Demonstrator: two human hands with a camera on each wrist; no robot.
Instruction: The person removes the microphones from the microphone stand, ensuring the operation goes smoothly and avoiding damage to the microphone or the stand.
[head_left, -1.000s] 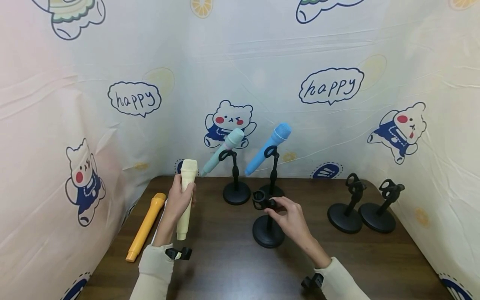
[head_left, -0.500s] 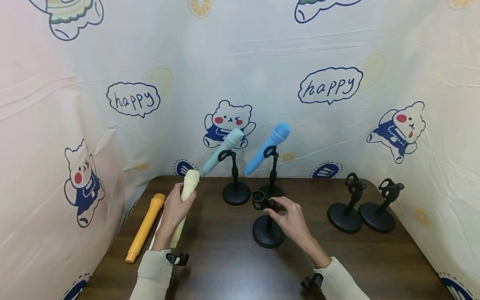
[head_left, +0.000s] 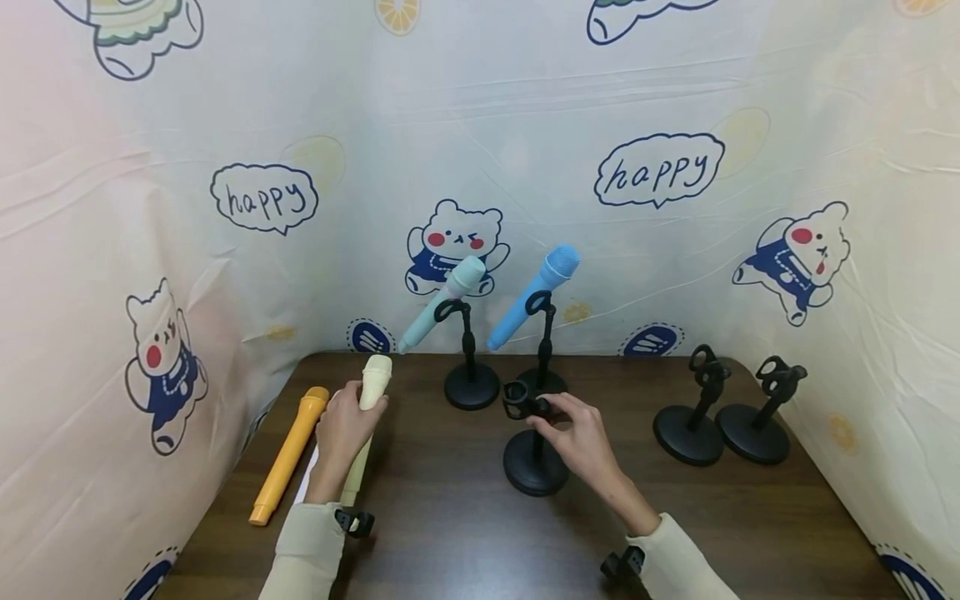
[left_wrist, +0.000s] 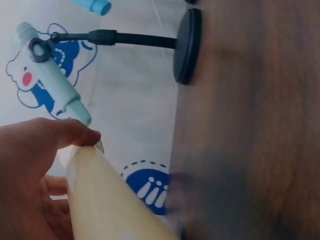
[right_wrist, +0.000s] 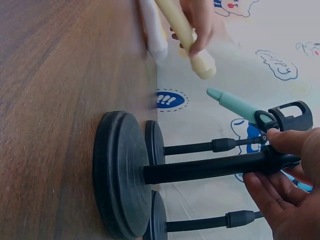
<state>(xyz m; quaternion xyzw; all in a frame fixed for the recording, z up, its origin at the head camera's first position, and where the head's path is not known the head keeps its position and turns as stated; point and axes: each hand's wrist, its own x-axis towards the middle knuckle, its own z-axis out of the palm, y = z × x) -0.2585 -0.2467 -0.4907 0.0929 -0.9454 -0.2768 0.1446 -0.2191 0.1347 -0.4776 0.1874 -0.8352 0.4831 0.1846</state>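
My left hand (head_left: 343,437) grips a cream-coloured microphone (head_left: 376,380) round its body, head end up and tilted away. In the left wrist view, the thumb lies along the cream microphone (left_wrist: 105,195). My right hand (head_left: 583,437) pinches the top of a black microphone stand (head_left: 534,468), just beside its clip (right_wrist: 295,117). That clip holds nothing, and the stand's round base (right_wrist: 120,175) is on the table. Behind, a mint microphone (head_left: 442,306) and a blue microphone (head_left: 534,300) sit slanted in the clips of two other stands.
An orange microphone (head_left: 291,454) lies at the table's left side. Beside it a white microphone (right_wrist: 152,30) is partly hidden by my left arm in the head view. Two more black stands (head_left: 688,433) with bare clips stand at the right. A patterned cloth (head_left: 525,108) walls the table's back and sides.
My left hand has tipped the cream microphone, its head end dropping and its tail coming nearer my forearm. The right hand stays at the stand.
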